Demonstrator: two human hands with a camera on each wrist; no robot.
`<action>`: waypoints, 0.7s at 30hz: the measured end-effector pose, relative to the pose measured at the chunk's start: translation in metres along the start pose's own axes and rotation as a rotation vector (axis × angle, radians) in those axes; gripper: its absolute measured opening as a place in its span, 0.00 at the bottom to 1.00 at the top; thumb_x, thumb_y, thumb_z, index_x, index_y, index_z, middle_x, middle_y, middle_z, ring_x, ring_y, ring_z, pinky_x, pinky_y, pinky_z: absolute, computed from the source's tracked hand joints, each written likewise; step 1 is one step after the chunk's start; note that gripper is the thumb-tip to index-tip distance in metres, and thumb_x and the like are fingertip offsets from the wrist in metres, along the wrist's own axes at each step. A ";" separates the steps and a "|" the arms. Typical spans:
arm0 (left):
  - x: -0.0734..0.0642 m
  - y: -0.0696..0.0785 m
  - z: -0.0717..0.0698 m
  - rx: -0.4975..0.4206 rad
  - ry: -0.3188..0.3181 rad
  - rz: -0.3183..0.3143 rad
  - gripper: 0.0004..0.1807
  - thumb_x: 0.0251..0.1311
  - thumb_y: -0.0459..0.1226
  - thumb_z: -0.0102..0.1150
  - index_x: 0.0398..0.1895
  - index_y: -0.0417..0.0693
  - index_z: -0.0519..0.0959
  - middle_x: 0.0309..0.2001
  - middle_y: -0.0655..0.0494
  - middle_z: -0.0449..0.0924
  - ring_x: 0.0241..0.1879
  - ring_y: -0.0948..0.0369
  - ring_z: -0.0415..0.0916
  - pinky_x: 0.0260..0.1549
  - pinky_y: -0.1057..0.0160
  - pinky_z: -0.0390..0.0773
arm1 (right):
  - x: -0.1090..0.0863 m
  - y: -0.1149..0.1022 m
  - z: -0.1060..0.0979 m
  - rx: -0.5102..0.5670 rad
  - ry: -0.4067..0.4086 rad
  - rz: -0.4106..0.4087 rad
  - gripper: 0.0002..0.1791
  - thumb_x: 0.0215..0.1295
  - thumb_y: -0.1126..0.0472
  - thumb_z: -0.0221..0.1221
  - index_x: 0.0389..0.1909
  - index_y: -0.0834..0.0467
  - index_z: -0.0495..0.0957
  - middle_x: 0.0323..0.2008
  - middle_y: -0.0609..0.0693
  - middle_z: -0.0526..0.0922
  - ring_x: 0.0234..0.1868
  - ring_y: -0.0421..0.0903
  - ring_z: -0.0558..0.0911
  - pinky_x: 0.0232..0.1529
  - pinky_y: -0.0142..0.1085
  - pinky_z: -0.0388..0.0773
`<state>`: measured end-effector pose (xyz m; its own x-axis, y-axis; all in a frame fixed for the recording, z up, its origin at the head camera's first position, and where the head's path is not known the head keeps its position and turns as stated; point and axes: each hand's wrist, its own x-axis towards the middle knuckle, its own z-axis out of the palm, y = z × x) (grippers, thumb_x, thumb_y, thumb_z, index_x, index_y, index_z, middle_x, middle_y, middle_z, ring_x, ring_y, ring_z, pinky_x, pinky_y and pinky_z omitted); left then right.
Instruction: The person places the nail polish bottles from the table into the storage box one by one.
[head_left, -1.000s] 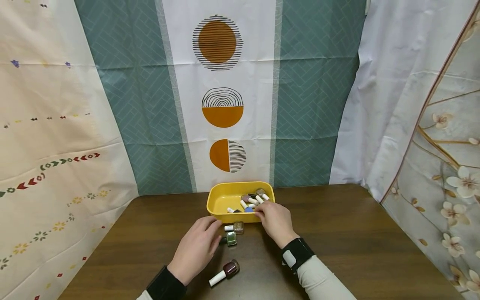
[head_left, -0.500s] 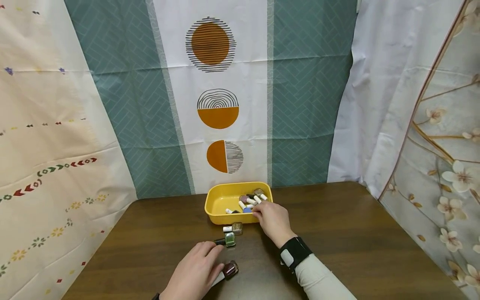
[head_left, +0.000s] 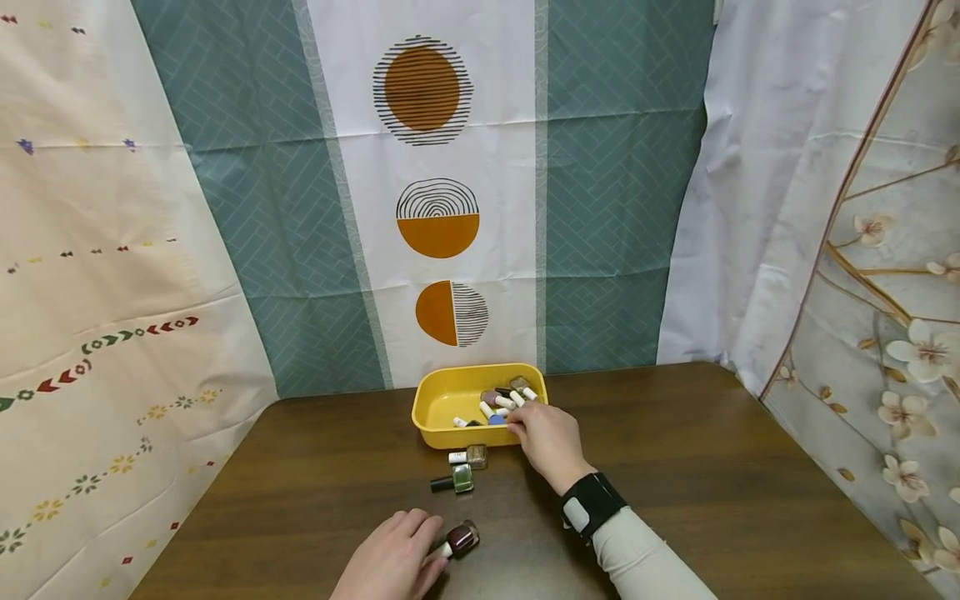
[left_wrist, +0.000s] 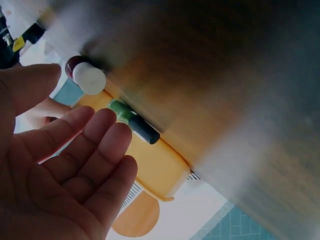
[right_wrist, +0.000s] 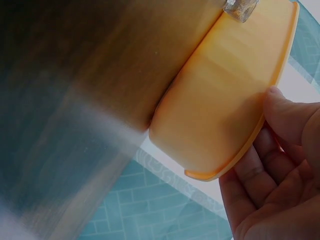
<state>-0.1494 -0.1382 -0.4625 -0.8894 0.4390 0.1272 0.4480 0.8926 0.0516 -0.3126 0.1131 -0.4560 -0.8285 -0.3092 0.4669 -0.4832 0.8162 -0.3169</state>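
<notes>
At the front right corner of a yellow plastic bin (head_left: 448,437), my right hand (head_left: 551,443) grips the rim. The right wrist view shows the thumb on the outer side of the rim (right_wrist: 286,50) and the fingers behind it. My left hand (head_left: 392,557) is low over the table beside a dark maroon nail polish bottle (head_left: 463,538) lying on its side. Its white cap (left_wrist: 90,79) faces the gap between thumb and fingers in the left wrist view, where the fingers look relaxed and apart from it. Part of that cap is hidden by the hand in the head view.
A green nail polish bottle (head_left: 462,477) with a black cap and a gold glitter bottle (head_left: 477,456) lie in front of the bin. Inside the bin, several bottles, mostly white-capped (head_left: 504,402), are heaped to the right. Patterned curtains (head_left: 465,167) hang behind the brown table (head_left: 675,467).
My left hand has drawn back from near the bin and the green bottle to the maroon bottle. The right hand stays on the bin's rim.
</notes>
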 end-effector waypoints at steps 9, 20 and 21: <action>-0.002 -0.002 0.006 0.057 0.048 0.081 0.19 0.70 0.51 0.74 0.53 0.49 0.85 0.42 0.62 0.80 0.40 0.64 0.76 0.46 0.58 0.84 | -0.001 0.000 -0.002 0.003 0.016 -0.009 0.04 0.69 0.58 0.76 0.41 0.52 0.94 0.40 0.46 0.92 0.42 0.50 0.90 0.45 0.49 0.87; 0.002 -0.006 0.005 0.008 -0.005 0.061 0.15 0.70 0.49 0.75 0.48 0.49 0.85 0.35 0.65 0.76 0.33 0.68 0.69 0.37 0.61 0.81 | 0.000 0.000 0.000 0.009 0.004 -0.003 0.03 0.69 0.58 0.76 0.40 0.52 0.94 0.40 0.46 0.91 0.42 0.49 0.90 0.45 0.48 0.87; 0.002 -0.006 0.005 0.011 0.000 0.062 0.15 0.70 0.48 0.75 0.47 0.50 0.85 0.34 0.66 0.75 0.33 0.68 0.69 0.36 0.61 0.80 | 0.000 0.000 0.001 0.009 0.002 -0.002 0.03 0.69 0.58 0.76 0.40 0.52 0.94 0.40 0.46 0.91 0.42 0.49 0.90 0.45 0.48 0.87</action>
<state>-0.1540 -0.1423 -0.4675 -0.8602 0.4932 0.1300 0.5009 0.8649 0.0331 -0.3131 0.1131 -0.4565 -0.8270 -0.3094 0.4695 -0.4872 0.8111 -0.3236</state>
